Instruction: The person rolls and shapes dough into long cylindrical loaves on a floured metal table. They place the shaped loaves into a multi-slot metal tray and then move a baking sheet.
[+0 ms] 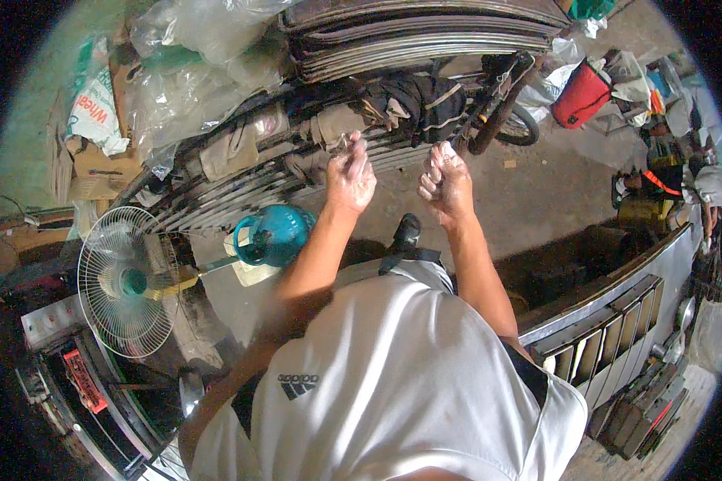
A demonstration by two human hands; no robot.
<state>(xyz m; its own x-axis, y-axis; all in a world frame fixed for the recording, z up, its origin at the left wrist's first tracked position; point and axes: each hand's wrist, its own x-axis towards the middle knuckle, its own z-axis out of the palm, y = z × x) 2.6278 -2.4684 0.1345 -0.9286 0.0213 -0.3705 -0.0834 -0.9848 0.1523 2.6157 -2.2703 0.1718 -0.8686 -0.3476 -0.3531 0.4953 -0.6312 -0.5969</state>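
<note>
Both hands are raised before my white shirt, apart from each other, with pale powder on the skin. My left hand point(350, 177) has its fingers partly bent and bunched; whether something small lies between them cannot be told. The fingers of my right hand point(446, 180) are curled, and a whitish patch shows near the thumb and fingertips, too unclear to name. Beyond the hands is a metal rack point(259, 195) with dark bars and rumpled cloths point(231, 150) on it. A black bag point(433, 102) lies on the rack, behind the hands.
A standing fan point(133, 282) and a teal gas cylinder point(277, 234) are at the left. Stacked metal trays point(421, 42) stand at the top, near a bicycle wheel point(520, 126) and a red bag point(580, 96). A metal-edged counter point(632, 270) runs along the right. Another person point(707, 186) is at the far right.
</note>
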